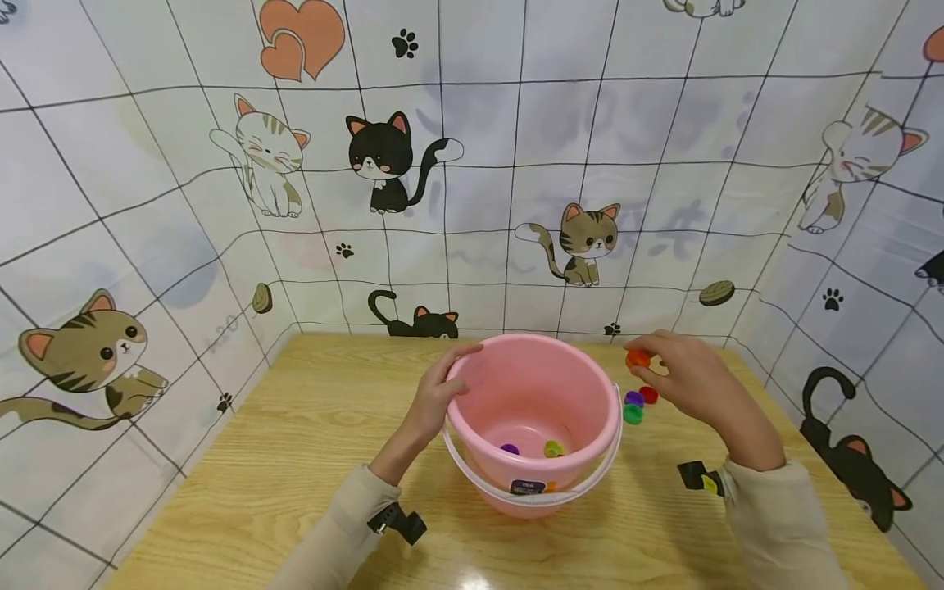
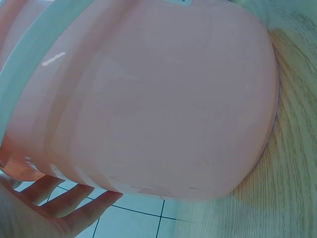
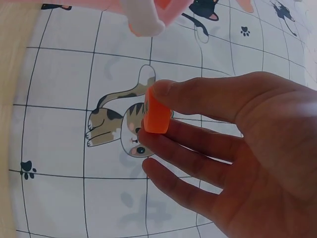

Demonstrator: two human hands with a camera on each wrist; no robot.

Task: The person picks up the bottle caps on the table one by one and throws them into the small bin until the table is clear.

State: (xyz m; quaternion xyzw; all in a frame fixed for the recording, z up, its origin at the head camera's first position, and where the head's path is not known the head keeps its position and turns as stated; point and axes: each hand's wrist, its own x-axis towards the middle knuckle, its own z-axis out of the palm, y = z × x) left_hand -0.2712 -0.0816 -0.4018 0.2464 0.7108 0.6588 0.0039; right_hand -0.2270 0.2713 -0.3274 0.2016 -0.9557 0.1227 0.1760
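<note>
A pink bucket (image 1: 501, 385) stands upright on the wooden table, its white handle (image 1: 527, 496) lowered at the front. My left hand (image 1: 431, 397) grips the bucket's left rim, thumb at the inside and fingers along the outer wall (image 2: 163, 99). At the bottom lie a purple piece (image 1: 510, 449) and a yellow-green piece (image 1: 553, 449). Right of the bucket, my right hand (image 1: 686, 373) pinches a small orange plastic piece (image 3: 157, 113) between thumb and fingers, above the table. Below that hand lie small round pieces: purple (image 1: 633, 399), red (image 1: 649, 395) and green (image 1: 633, 415).
Light wood tabletop (image 1: 324, 410) stretches left of the bucket and in front of it. White sheets (image 1: 479, 188) printed with cats and grid lines enclose the table at the back and on both sides. Small black devices (image 1: 398, 522) are strapped at both wrists.
</note>
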